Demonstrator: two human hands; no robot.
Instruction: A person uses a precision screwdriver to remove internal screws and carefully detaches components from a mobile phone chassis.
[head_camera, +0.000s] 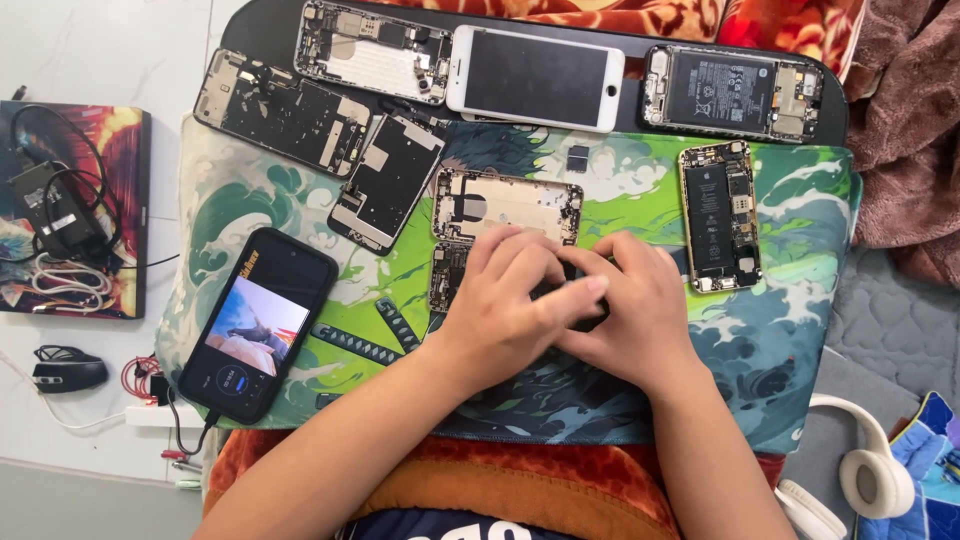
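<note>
Phone part, small and dark (578, 300), sits almost hidden between two hands at the centre of a green-and-teal printed desk mat (800, 330). The left hand (510, 290) overlaps the right hand (630, 310), fingers curled together over the piece, though whether they grip it cannot be told. Around them, largest first: a white phone (535, 78) face-up at the top edge; a black phone (258, 322) at the mat's left, screen lit with a picture, cable plugged in; a gold empty phone housing (505, 205) just beyond the knuckles. An opened phone (718, 215) to the right shows a long black battery bearing a pale label. Another opened phone (733, 92) above it carries a wider black battery with white print.
</note>
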